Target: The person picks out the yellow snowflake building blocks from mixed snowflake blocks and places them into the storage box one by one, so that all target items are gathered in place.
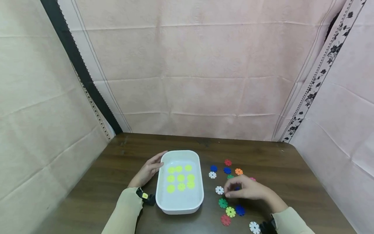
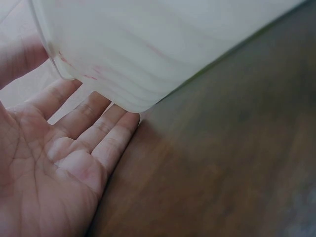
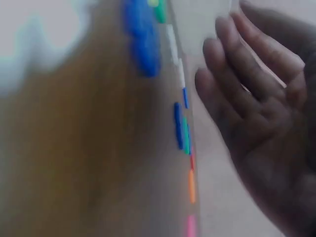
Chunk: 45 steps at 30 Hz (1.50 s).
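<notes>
My left hand (image 1: 150,170) holds the left rim of a white plastic tray (image 1: 179,208), thumb at the rim. In the left wrist view its fingers (image 2: 101,126) lie against the tray's outer wall. Several yellow-green flower-shaped discs (image 1: 180,177) lie in the tray in rough rows. My right hand (image 1: 248,188) hovers over loose flower discs, fingers loosely bent and thumb near the index tip. No disc shows in its grasp. Nearest to its fingertips are a white disc (image 1: 219,190) and a green disc (image 1: 223,203); a blue disc (image 1: 237,188) shows through the finger gap.
Below the hand lie a yellow-green disc (image 1: 230,212), a blue disc (image 1: 240,210) and a red disc (image 1: 225,220). A white disc (image 1: 255,227) is by the right wrist. Farther back are an orange disc (image 1: 238,171) and others. Cloth walls (image 1: 198,81) enclose the brown table (image 1: 163,141).
</notes>
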Available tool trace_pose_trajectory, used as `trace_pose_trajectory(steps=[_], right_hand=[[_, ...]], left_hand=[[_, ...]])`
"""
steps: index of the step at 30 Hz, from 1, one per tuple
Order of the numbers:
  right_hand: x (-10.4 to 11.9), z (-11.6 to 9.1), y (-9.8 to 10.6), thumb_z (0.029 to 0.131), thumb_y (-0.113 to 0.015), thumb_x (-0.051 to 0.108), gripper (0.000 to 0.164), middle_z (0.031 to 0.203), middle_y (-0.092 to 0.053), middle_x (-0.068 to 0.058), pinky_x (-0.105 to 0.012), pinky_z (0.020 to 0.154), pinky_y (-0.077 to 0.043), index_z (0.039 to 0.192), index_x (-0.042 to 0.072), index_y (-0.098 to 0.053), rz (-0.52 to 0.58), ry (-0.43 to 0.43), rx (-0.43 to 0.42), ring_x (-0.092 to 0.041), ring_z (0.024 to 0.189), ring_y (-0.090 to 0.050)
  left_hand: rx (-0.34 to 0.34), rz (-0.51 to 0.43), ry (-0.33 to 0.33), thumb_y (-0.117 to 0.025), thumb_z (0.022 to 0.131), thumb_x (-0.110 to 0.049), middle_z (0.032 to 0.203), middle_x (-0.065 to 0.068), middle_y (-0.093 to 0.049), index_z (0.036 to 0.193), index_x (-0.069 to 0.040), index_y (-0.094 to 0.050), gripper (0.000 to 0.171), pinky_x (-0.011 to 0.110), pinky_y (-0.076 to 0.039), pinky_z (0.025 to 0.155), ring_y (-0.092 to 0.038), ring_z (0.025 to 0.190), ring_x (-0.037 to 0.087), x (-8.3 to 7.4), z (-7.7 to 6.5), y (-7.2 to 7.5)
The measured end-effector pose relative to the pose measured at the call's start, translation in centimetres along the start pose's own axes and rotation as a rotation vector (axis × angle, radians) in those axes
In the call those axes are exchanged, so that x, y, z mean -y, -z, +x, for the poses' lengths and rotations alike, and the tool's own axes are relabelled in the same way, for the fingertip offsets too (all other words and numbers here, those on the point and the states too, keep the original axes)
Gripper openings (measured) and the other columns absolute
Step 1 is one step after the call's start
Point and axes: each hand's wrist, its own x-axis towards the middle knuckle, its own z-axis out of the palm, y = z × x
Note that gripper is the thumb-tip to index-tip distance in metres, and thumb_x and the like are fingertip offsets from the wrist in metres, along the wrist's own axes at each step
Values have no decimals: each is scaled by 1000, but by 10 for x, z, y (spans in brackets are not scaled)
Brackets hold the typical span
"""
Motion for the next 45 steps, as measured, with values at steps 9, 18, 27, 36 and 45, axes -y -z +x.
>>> trace_pose_trajectory(steps=[9, 18, 27, 36, 45], right_hand=[[-3, -33, -8, 96, -67, 9, 11, 93, -69, 0, -29, 68, -56, 107, 10, -69, 142, -75, 68, -7, 80, -60], [4, -31, -12, 89, -79, 25, 19, 88, -64, -2, -24, 65, -53, 103, 17, -69, -49, -86, 59, -8, 76, -57], [9, -26, -18, 88, -78, 33, 21, 89, -59, 2, -21, 67, -49, 102, 24, -65, -182, -108, 75, -9, 80, -54], [2, -29, -16, 91, -75, 29, 18, 90, -60, -1, -23, 68, -50, 102, 22, -63, -128, -96, 66, -14, 81, -56], [-2, -30, -15, 96, -69, 20, 8, 87, -64, 3, -24, 65, -52, 102, 19, -64, 28, -110, 34, -5, 77, -56]], left_hand=[[11, -5, -7, -55, 100, -17, 156, 2, -42, 153, -22, -43, 54, 41, -33, 116, -44, 141, 23, -1, 1, 0], [18, 2, -6, -56, 100, -19, 156, 2, -42, 153, -22, -42, 55, 41, -32, 117, -43, 141, 23, -2, 1, 0], [10, -1, -1, -57, 99, -20, 155, 1, -43, 153, -23, -43, 55, 43, -30, 118, -43, 141, 21, -1, 1, 1], [9, -2, 1, -59, 98, -22, 155, 1, -43, 153, -24, -43, 57, 42, -32, 117, -44, 141, 22, -1, 0, 0], [12, 2, -5, -56, 100, -18, 157, 3, -42, 155, -21, -39, 58, 43, -31, 118, -42, 142, 23, 0, 0, 0]])
